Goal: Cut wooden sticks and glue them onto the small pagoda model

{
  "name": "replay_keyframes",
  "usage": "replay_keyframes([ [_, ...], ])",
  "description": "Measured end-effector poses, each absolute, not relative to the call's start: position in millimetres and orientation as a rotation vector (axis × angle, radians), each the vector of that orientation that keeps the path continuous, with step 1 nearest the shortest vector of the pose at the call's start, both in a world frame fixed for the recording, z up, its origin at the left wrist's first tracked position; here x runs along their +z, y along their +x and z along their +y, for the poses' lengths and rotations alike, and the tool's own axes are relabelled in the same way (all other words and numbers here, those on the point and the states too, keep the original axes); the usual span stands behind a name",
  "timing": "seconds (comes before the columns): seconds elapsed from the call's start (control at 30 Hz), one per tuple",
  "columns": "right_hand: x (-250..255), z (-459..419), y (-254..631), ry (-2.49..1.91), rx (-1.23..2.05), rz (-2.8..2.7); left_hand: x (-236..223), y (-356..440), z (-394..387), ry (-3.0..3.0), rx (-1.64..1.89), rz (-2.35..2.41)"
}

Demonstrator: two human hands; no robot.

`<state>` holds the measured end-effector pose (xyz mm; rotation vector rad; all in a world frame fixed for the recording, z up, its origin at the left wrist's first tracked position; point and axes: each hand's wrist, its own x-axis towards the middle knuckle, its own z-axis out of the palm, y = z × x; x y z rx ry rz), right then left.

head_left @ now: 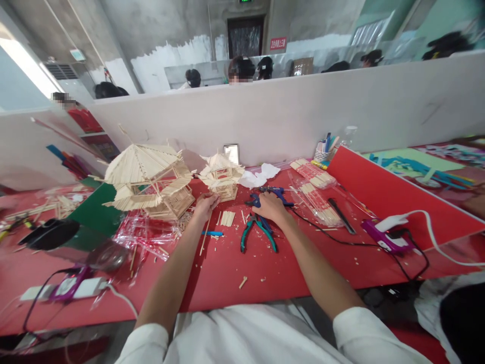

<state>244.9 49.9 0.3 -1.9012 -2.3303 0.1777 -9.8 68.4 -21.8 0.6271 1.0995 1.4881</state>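
My left hand [206,204] is closed, its fingertips pinched at the base of a small pavilion model [222,174] built of wooden sticks. What lies between the fingers is too small to make out. A thin stick [205,236] slants down from beneath this hand. My right hand [270,206] curls over a blue glue gun [279,192], hiding part of it. Just below lie green-handled pliers [259,233] with the handles spread. A larger stick pavilion [149,182] stands to the left. Between my hands are a row of short sticks [228,218] and a blue pen [212,233].
Packs of sticks [316,194] and a dark, knife-like tool [341,216] lie to the right. A black cord runs to a purple power strip [388,236]. Red board [401,197] and white partition [280,116] border the table. Plastic wrap [146,232] and a dark container [56,235] lie left.
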Motion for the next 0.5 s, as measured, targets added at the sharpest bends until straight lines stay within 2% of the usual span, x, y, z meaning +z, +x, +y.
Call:
replay_keyframes([
  [0.5, -5.5, 53.3, 245.8, -1.895, 0.119, -2.344, -31.3, -15.6, 81.7, 0.588, 1.461, 1.039],
])
